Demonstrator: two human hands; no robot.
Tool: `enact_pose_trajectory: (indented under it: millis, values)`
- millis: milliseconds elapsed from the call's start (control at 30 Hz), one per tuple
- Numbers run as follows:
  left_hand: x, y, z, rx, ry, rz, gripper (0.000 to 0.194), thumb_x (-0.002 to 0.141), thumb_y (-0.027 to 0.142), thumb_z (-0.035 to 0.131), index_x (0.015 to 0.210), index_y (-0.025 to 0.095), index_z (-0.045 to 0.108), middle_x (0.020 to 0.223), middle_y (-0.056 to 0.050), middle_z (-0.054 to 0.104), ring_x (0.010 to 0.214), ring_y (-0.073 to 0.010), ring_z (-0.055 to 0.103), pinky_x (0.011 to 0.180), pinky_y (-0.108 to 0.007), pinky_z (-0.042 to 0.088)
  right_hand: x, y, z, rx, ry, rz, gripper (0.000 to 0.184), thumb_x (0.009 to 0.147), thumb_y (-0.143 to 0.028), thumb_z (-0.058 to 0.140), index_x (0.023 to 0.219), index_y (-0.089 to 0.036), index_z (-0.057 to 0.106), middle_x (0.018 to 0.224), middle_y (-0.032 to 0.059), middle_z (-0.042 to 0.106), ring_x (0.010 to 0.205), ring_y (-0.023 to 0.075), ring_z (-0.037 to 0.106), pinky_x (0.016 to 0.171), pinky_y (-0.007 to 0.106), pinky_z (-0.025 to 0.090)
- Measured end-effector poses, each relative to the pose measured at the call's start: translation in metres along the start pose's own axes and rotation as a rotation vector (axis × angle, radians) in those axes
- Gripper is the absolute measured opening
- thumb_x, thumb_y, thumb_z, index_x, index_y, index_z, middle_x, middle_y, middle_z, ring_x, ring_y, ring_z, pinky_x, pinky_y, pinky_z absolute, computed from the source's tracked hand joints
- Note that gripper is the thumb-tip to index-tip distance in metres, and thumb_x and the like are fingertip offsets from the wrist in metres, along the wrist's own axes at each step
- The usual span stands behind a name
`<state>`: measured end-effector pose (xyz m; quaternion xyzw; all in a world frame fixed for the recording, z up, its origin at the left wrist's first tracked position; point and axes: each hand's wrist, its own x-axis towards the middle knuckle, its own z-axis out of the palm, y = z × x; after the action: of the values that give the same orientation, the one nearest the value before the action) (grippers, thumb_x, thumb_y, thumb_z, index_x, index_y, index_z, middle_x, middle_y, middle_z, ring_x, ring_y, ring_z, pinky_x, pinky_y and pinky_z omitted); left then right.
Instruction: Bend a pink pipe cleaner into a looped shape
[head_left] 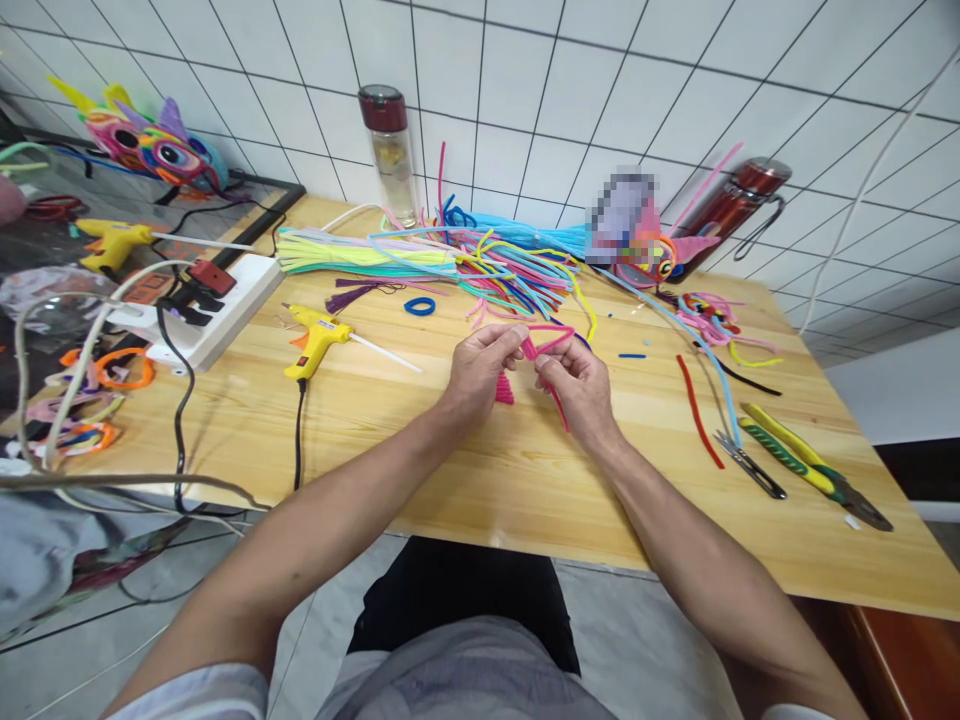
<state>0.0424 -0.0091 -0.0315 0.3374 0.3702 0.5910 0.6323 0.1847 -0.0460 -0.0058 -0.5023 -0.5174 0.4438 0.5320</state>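
- Our left fingers point(516, 341) pinch a pink pipe cleaner point(555, 344).
- Our right fingers point(547, 372) also grip it.
- A yellow glue gun point(321, 346) lies on the bench point(450, 490).

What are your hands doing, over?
Both hands, left and right, pinching pink fuzzy stems. Glue gun on the table, left. Pliers far right. Nothing between the hands and stems, over.
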Motion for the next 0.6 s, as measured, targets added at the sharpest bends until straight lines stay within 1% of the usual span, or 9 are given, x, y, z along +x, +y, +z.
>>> enact_pose_trajectory:
  millis: [100,233,433,600]
  values:
    - [0.0008,-0.0005,-0.0005,-0.005,0.009,-0.001,0.035,0.076,0.046,0.095,0.083,0.019,0.075,0.069,0.001,0.067,0.061,-0.0088,0.056,0.06,-0.023,0.045,0.0009,0.0017,-0.0002,-0.01,0.007,0.009,0.021,0.077,-0.04,0.081,0.087,-0.024,0.073,0.069,-0.0037,0.066,0.057,0.0127,0.056,0.06,0.03,0.053]
    - [0.0018,-0.0002,-0.0006,-0.013,-0.008,-0.004,0.034,0.078,0.045,0.095,0.084,0.018,0.075,0.069,0.001,0.067,0.06,-0.0083,0.056,0.06,-0.023,0.045,0.001,0.0016,-0.0001,0.005,0.022,-0.012,0.021,0.075,-0.039,0.08,0.088,-0.024,0.073,0.068,-0.0042,0.066,0.057,0.0127,0.056,0.06,0.03,0.054]
    - [-0.0019,0.0032,0.0022,-0.041,0.006,-0.029,0.036,0.073,0.044,0.098,0.086,0.017,0.078,0.068,0.002,0.068,0.06,-0.007,0.057,0.06,-0.02,0.045,0.001,0.0011,0.0005,-0.019,0.007,-0.024,0.02,0.076,-0.039,0.077,0.087,-0.024,0.071,0.068,-0.0046,0.064,0.057,0.0125,0.055,0.06,0.029,0.052]
    - [-0.0054,0.0063,0.0041,-0.055,0.004,-0.039,0.035,0.074,0.041,0.099,0.085,0.015,0.079,0.068,0.002,0.067,0.059,-0.0059,0.057,0.06,-0.018,0.046,0.0009,0.001,0.0003,-0.045,-0.008,-0.03,0.018,0.077,-0.041,0.075,0.078,-0.024,0.067,0.062,-0.0046,0.062,0.055,0.0122,0.053,0.058,0.028,0.05]
